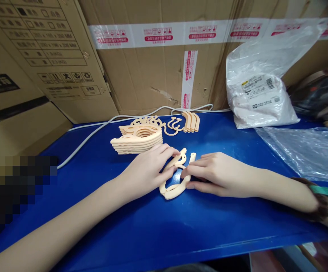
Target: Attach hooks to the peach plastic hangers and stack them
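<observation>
A cream plastic folding hanger (pixel 171 193) lies on the blue tabletop with its arms bent up into a loop. My left hand (pixel 154 168) grips its left arm, thumb inside the loop and fingers over the upper part. From the other side, my right hand (pixel 216 173) pinches the right arm, whose free end (pixel 193 155) sticks up past the fingers. Fingers partly cover both arms. Just beyond my left hand is a neat stack of matching hanger pieces (pixel 137 142). Loose cream hooks (pixel 171 130) and several short curved arms (pixel 190 122) lie farther back.
Cardboard boxes (pixel 158 75) wall off the back and left of the blue table (pixel 141 234). A white cable (pixel 88 142) runs along the back. At the right stand a filled white plastic bag (pixel 261 100) and a flat clear plastic sheet (pixel 308 151).
</observation>
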Motion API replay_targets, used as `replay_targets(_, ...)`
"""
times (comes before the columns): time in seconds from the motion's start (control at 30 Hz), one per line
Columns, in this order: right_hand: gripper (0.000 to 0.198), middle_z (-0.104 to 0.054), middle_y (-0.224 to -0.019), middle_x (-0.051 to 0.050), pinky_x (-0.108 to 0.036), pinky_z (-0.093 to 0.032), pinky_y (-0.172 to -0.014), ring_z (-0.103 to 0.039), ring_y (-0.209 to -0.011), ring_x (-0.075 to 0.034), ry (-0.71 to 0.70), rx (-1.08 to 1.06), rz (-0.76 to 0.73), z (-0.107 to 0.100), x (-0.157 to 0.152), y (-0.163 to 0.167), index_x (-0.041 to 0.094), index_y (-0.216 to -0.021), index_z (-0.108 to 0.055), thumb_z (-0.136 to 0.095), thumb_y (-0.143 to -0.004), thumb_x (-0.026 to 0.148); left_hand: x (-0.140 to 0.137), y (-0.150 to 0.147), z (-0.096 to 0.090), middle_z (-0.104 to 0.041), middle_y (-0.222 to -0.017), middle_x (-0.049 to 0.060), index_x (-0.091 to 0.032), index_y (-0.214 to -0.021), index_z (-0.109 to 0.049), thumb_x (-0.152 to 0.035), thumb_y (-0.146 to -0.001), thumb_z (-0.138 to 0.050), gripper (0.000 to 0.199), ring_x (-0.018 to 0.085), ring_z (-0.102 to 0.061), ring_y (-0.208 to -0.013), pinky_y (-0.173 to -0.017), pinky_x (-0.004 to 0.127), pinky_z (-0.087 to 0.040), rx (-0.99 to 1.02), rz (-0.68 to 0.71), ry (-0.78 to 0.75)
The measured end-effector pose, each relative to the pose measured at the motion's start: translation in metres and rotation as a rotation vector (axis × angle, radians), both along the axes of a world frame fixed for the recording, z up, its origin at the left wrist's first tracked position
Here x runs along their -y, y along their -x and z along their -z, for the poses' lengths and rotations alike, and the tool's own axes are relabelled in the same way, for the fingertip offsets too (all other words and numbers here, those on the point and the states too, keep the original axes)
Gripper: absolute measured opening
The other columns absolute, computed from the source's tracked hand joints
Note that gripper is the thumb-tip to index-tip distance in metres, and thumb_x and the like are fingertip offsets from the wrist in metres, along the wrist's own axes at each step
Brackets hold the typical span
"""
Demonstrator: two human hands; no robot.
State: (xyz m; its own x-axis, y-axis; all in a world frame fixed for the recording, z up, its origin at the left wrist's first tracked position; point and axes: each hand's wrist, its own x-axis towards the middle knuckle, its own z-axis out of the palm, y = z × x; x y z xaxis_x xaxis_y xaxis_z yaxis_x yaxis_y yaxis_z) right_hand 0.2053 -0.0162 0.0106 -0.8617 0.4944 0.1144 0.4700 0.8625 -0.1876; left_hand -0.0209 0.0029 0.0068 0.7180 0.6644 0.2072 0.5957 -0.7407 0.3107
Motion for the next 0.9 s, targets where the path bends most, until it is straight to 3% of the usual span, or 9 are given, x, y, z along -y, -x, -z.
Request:
replay_targets(0.23, 0.03, -0.071, -0.095, -0.006, -0.028, -0.04, -0.065, -0.065, -0.074, -0.018, -0.108, 0.012, 0.165, 0.0, -0.008, -0.007, 0.019, -0.116, -0.057, -0.042, -0.098, 0.037, 0.001, 0.0, -0.002, -0.061, -0.106, 0.004, -0.018, -0.113, -0.055, -0.017, -0.094, -0.045, 0.022, 0.019, -0.059, -0.097, -0.079, 0.031, -0.048, -0.135, 0.025, -0.132)
replay_targets(0.37, 0.03, -0.071, -0.088, -0.005, -0.028, -0.039, -0.063, -0.064, -0.07, -0.018, -0.107, 0.028, 0.259, -0.001, -0.013, -0.009, 0.019, -0.114, -0.06, -0.04, -0.098, 0.036, 0.002, -0.002, -0.003, -0.062, -0.104, 0.005, -0.016, -0.112, -0.056, -0.016, -0.094, -0.044, 0.021, 0.02, -0.059, -0.095, -0.079, 0.032, -0.048, -0.196, 0.015, -0.18)
replay_targets(0.67, 0.027, -0.07, -0.081, -0.004, -0.026, -0.036, -0.059, -0.063, -0.066, -0.016, -0.066, 0.002, 0.252, 0.002, -0.011, -0.006, 0.018, -0.103, -0.059, -0.041, -0.098, 0.037, 0.006, 0.001, -0.004, -0.063, -0.099, 0.005, -0.016, -0.108, -0.057, -0.012, -0.093, -0.046, 0.019, 0.021, -0.06, -0.09, -0.075, 0.033, -0.047, -0.249, 0.015, -0.24)
replay_targets(0.9, 0.027, -0.066, -0.073, -0.002, -0.025, -0.033, -0.057, -0.059, -0.06, -0.014, -0.051, 0.005, 0.214, 0.001, -0.013, -0.006, 0.018, -0.099, -0.059, -0.042, -0.098, 0.039, 0.008, -0.001, -0.008, -0.06, -0.08, 0.004, -0.015, -0.089, -0.057, -0.011, -0.092, -0.048, 0.011, 0.02, -0.057, -0.074, -0.062, 0.031, -0.042, -0.346, 0.052, -0.406)
